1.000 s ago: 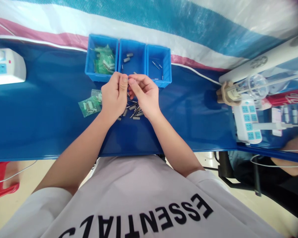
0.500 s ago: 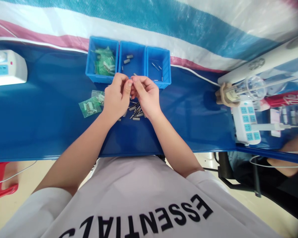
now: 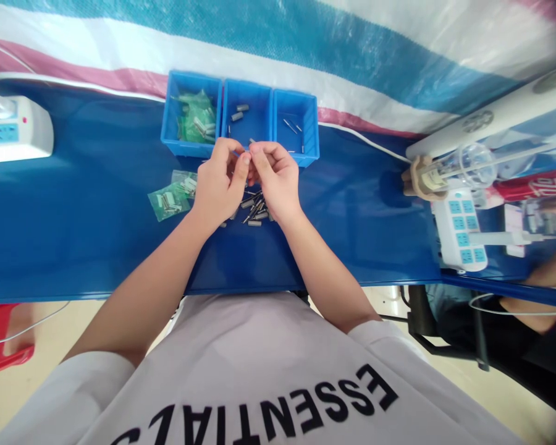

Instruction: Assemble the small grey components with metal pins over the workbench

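My left hand [image 3: 221, 182] and my right hand [image 3: 276, 179] meet fingertip to fingertip over the near side of the blue bins. Both are closed in a pinch; whatever is between the fingers is too small and covered to make out. Below them lies a pile of small grey metal cylinders and thin dark pins [image 3: 256, 210], partly hidden by the hands. Left of my left hand, green plastic bags [image 3: 169, 201] with pale small parts lie on the table. The middle blue bin [image 3: 248, 93] holds a few grey cylinders, one near my fingertips.
The left blue bin [image 3: 168, 123] contains green bags; the right blue bin [image 3: 311, 133] holds thin pins. Power strips [image 3: 461, 232] stand at right and far left. A cup [image 3: 477, 164] and red can [image 3: 532, 184] are at right, near another person's arm [image 3: 549, 278].
My hands stay together over the bins, with the left thumb and fingertips shifted slightly. At far right, the other person's hand has come into view.
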A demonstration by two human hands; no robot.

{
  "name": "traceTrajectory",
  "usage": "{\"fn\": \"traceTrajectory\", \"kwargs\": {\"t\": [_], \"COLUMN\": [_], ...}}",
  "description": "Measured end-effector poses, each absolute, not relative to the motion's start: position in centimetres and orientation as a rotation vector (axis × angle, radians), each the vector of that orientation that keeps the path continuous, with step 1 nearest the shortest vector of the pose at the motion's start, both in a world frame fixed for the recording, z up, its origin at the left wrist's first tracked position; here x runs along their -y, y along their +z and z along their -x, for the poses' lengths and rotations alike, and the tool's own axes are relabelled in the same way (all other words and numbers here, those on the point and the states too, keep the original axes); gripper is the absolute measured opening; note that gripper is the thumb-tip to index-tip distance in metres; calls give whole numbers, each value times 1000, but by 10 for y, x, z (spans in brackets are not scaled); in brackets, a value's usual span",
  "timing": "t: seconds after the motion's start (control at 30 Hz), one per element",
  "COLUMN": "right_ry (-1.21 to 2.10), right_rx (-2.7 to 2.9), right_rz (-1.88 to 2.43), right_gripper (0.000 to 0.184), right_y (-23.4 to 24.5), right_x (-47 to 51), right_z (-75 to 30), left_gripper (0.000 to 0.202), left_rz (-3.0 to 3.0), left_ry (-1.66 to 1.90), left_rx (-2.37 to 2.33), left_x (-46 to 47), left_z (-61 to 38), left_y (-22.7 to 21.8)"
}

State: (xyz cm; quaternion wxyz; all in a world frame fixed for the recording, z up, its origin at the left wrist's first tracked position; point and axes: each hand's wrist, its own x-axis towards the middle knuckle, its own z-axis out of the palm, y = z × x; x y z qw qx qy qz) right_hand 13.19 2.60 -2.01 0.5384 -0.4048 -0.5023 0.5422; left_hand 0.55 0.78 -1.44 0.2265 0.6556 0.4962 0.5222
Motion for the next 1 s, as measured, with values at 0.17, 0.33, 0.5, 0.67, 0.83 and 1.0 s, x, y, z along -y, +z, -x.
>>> {"fn": "traceTrajectory", "kwargs": {"t": [0.17,0.33,0.5,0.67,0.83,1.0], "right_ry": [1265,1269,1327,1326,1311,1303], "right_rx": [1195,1172,1146,1182,1173,1148], "right_rz": [981,1018,1035,1029,1024,1004], "right_gripper": [48,49,47,44,44,45], "right_y": [-17,-15,-11,-10,-10,-12], "right_x": [-24,-24,-21,-19,-19,-21], "right_z": [-132,-131,-129,-128,-127,-129], "left_gripper": [34,40,45,50,47,38], "left_rz": [-1850,-1863,-1858,-1844,-1821,-1810], "left_ry": [1460,1429,1453,1472,1446,1451], "left_rx": [-1374,-1394,-1421,-1420,-1423,-1436], "left_x": [-7,-7,-8,-10,-8,-4], "left_z": [-7,-7,-5,-3,-3,-7], "left_y": [-11,-12,-14,-16,-16,-11]}}
